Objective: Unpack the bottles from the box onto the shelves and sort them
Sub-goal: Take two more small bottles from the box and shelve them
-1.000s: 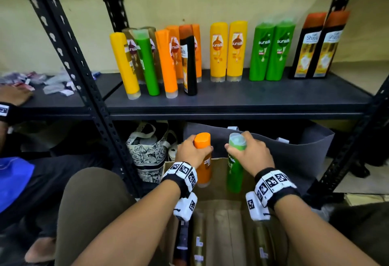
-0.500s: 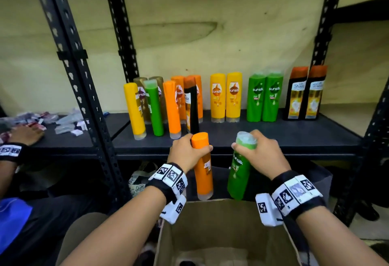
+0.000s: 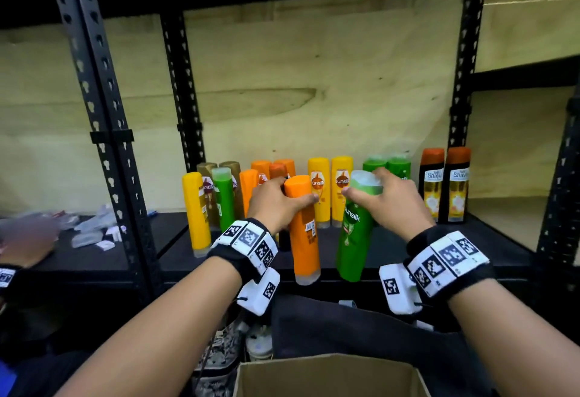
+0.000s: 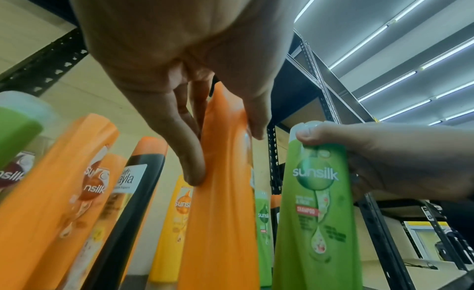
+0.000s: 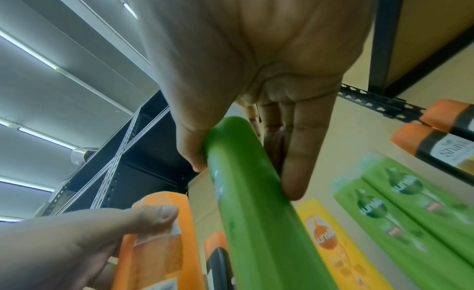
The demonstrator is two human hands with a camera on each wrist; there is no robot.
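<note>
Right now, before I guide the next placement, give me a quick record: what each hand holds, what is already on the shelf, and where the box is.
left hand: grips the orange bottle near its top
right hand: grips the green bottle at its cap end
held bottles: both off the shelf, at its front edge
sorted pairs at back: yellow pair, green pair, black orange-capped pair
mixed cluster: left part of the shelf
box: open, below the hands
</note>
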